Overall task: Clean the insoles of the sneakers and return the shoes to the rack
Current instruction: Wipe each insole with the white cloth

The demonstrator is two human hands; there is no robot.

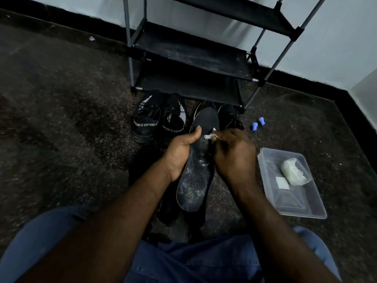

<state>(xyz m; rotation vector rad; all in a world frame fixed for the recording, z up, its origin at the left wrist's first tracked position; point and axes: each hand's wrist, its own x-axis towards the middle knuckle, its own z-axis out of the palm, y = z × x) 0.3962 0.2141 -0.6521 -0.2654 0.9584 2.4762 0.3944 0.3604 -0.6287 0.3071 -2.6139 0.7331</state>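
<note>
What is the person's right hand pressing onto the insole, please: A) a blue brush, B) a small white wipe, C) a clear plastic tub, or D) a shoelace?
B: the right hand pinches a small white wipe against the upper part of the insole, which the left hand grips by its edge.

The insole (195, 176) is dark and matt, streaked with glossy, whitish smears. The wipe (209, 136) is white and crumpled (cloth or paper, hard to tell). The sneakers (145, 121) are black knit with white print. The rack (189, 52) has grey metal poles, black plastic joints and dusty matt black shelves. The tub (267, 172) is clear smooth plastic; the bag (292, 171) in it is crinkled translucent film. The floor (61, 119) looks grainy and speckled.
</note>
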